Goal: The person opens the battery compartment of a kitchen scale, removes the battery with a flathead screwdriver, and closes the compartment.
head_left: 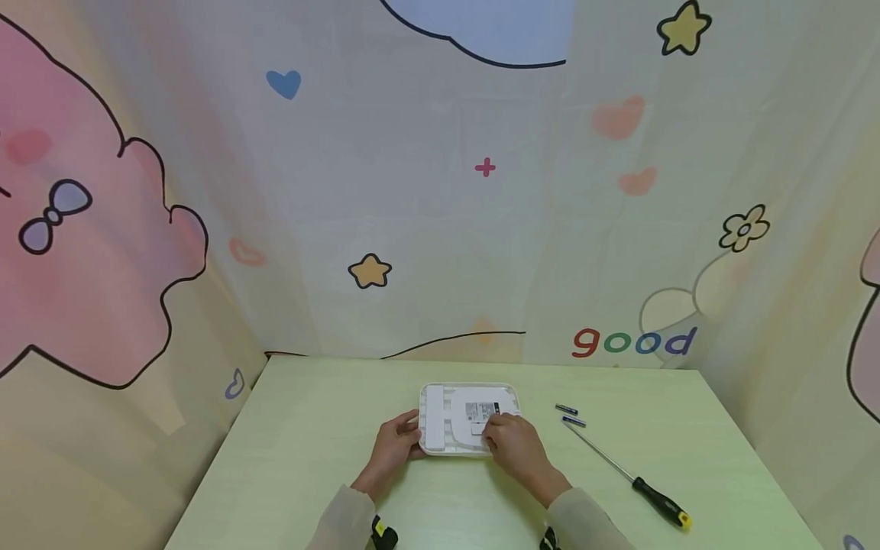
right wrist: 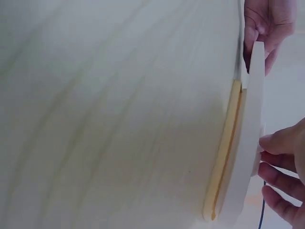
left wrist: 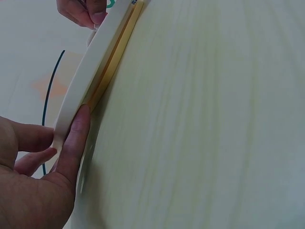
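Note:
A white, rounded rectangular plastic device [head_left: 440,443] lies on the table with a printed label facing up. My left hand [head_left: 396,441] grips its left edge; in the left wrist view the fingers [left wrist: 78,138] reach under the rim. Beneath the white body shows a yellowish layer [left wrist: 110,67]. Over the label's lower right, my right hand [head_left: 516,443] pinches a small white cover piece [head_left: 477,429] against the face. Its fingertips hide part of that piece. In the right wrist view the thumb and fingers [right wrist: 281,138] bend close against the device.
Two small dark batteries [head_left: 571,416] lie right of the device. Beside them is a screwdriver [head_left: 656,500] with a black and yellow handle, its tip near the batteries. A printed curtain [head_left: 426,191] hangs behind the pale wooden table [head_left: 302,412].

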Demonstrator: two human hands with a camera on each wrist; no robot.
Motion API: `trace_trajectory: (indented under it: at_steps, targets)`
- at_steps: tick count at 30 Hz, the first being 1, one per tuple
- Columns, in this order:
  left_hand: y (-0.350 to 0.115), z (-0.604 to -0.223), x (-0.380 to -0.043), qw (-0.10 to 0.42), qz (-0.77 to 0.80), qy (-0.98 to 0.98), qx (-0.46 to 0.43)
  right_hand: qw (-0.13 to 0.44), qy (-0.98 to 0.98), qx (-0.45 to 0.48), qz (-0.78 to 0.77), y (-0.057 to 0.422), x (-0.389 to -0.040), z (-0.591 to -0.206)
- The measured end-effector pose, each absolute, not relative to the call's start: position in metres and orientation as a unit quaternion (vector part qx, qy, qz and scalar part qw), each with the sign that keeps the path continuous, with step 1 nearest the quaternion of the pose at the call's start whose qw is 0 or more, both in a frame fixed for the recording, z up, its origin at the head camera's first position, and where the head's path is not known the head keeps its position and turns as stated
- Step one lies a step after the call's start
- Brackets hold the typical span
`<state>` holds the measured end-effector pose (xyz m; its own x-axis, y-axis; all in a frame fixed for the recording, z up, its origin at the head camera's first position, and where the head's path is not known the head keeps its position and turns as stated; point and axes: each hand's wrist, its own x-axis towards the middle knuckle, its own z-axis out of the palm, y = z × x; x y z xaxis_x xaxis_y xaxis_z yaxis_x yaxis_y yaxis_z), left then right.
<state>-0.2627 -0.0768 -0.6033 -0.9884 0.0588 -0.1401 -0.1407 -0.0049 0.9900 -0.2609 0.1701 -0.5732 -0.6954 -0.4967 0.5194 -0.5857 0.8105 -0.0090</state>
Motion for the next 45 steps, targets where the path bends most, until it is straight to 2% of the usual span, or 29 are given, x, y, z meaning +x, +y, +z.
trace_trajectory:
  at_steps: [26,37,45]
  targets:
    - [-0.076,-0.606,-0.264,0.074,0.707,0.702,-0.033,0.275,-0.909,0.306,0.062,0.174,-0.263,-0.572]
    - [-0.077,-0.604,-0.264,0.077,0.708,0.702,-0.034,0.248,-0.915,0.308,0.078,0.177,-0.260,-0.571]
    - [-0.076,-0.602,-0.265,0.075,0.710,0.700,-0.033,0.261,-0.912,0.303,0.091,0.182,-0.255,-0.571]
